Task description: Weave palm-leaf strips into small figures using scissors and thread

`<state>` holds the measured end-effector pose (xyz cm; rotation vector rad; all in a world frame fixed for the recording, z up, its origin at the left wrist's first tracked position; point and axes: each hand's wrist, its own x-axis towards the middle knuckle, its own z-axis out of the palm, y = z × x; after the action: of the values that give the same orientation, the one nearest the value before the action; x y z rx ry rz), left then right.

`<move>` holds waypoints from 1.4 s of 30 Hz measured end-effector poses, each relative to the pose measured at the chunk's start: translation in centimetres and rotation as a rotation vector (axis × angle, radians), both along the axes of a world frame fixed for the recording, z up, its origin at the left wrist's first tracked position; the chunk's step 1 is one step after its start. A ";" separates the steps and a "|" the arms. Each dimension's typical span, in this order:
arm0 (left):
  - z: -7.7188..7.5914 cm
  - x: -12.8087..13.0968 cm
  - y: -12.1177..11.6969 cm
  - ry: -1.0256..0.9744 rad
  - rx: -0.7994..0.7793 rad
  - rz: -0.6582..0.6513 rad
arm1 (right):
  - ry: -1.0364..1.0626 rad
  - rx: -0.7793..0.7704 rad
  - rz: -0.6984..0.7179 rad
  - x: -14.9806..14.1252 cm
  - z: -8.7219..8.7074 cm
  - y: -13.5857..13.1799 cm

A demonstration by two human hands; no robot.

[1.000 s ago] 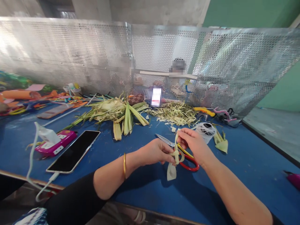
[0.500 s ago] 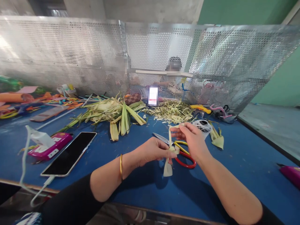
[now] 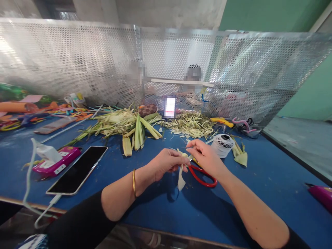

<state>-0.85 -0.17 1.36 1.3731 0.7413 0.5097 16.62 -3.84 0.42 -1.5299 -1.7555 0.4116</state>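
Note:
Both hands meet above the blue table (image 3: 160,207), working a pale leaf strip (image 3: 181,179). My left hand (image 3: 168,162), with a gold bangle on the wrist, pinches the strip's knotted upper part while its loose end hangs down. My right hand (image 3: 204,157) is closed on the strip's other end, just to the right of the knot. Red-handled scissors (image 3: 203,174) lie on the table right under the hands. A spool of white thread (image 3: 223,145) stands just beyond my right hand.
A heap of green and pale leaves (image 3: 124,126) and cut scraps (image 3: 192,124) lies at the back by the perforated metal screen (image 3: 103,65). A black phone (image 3: 77,169) on a cable and a pink case (image 3: 58,160) lie at the left. People sit behind the screen.
My right hand has come down and pulled the strip short, so the tall loop has shrunk to a small knot at my left fingertips. Both hands have shifted slightly up the table.

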 end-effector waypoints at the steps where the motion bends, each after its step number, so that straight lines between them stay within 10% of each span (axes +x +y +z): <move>1: 0.0 0.0 0.0 0.004 -0.001 0.005 | -0.047 0.023 -0.024 0.1 -0.1 0.1; 9: 0.1 0.0 0.0 0.027 -0.073 0.037 | -0.315 0.143 -0.150 0.7 -0.9 0.4; 17: 0.1 0.1 0.4 -0.162 -0.336 0.111 | -0.485 0.774 0.009 -0.6 0.7 -1.3; 27: -0.7 0.2 0.8 -0.287 -0.357 0.140 | -0.991 0.717 0.250 -2.6 -0.2 -1.5; 42: -0.4 -0.1 0.6 -0.280 -0.270 0.187 | -0.847 0.783 0.334 -3.0 0.0 -2.2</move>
<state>-0.92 0.46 0.97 0.9623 0.6831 0.7059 13.66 -6.02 0.46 -0.8524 -2.3922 -0.8218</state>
